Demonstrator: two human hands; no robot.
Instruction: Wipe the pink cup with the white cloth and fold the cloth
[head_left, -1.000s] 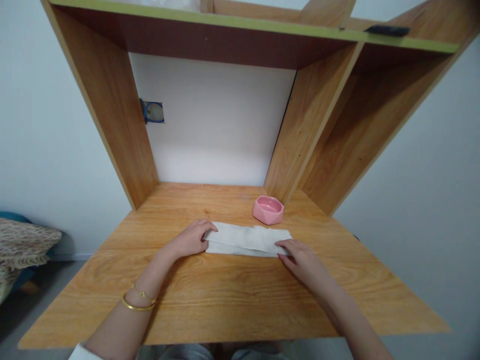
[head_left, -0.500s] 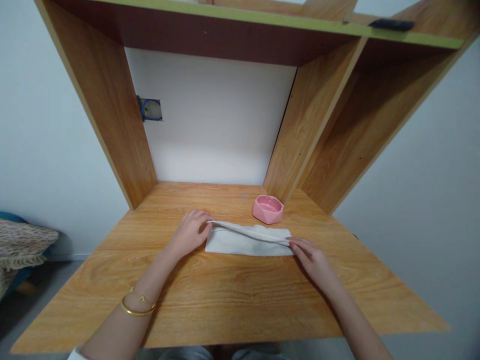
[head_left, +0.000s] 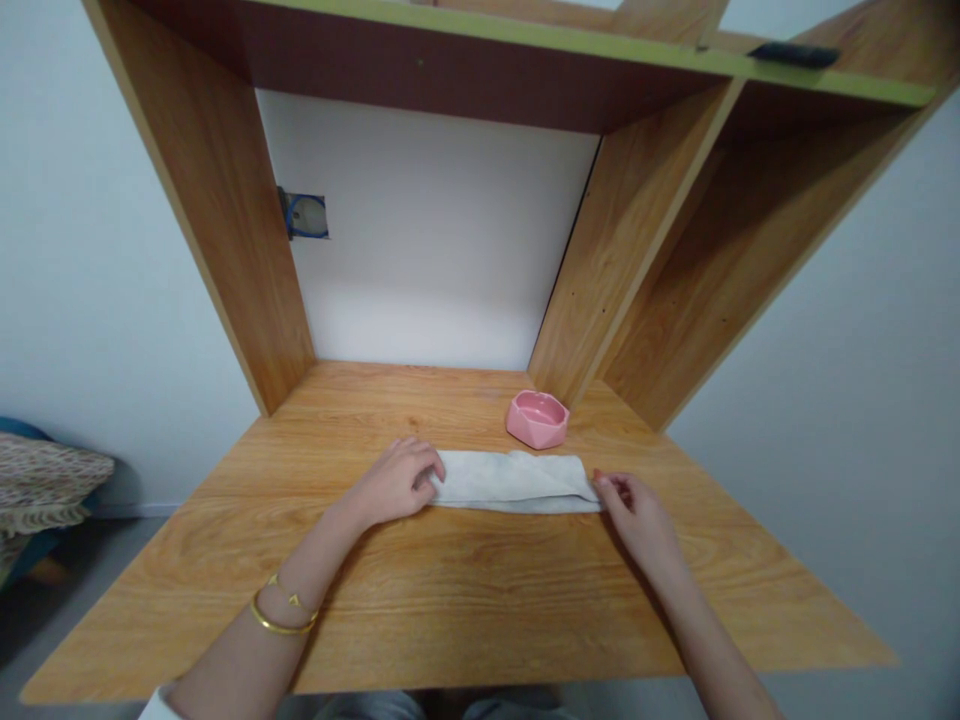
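A light grey cloth [head_left: 510, 478], folded into a long narrow strip, lies crosswise on the wooden desk top. At its left end is my left hand [head_left: 401, 482], thumb and fingers curled closed on the cloth's edge. My right hand [head_left: 637, 515] pinches the near right corner between thumb and fingers, the other fingers curled in. Along the near side, the upper layer stands slightly off the layer beneath, leaving a thin dark gap towards the right. Just behind the cloth, apart from both hands, sits a pink faceted bowl [head_left: 538, 419].
Wooden side panels [head_left: 206, 200] and an upright divider [head_left: 637, 230] rise from the desk [head_left: 480, 600]. A shelf [head_left: 450, 60] spans above, with a black object [head_left: 795, 54] on it. An uncovered socket box [head_left: 307, 215] is set in the white back panel. Patterned fabric [head_left: 52, 480] shows at far left.
The cloth's raised upper edge has come down towards me, over the near part, making the strip narrower. Both hands moved slightly right and nearer with it. The bowl stayed put.
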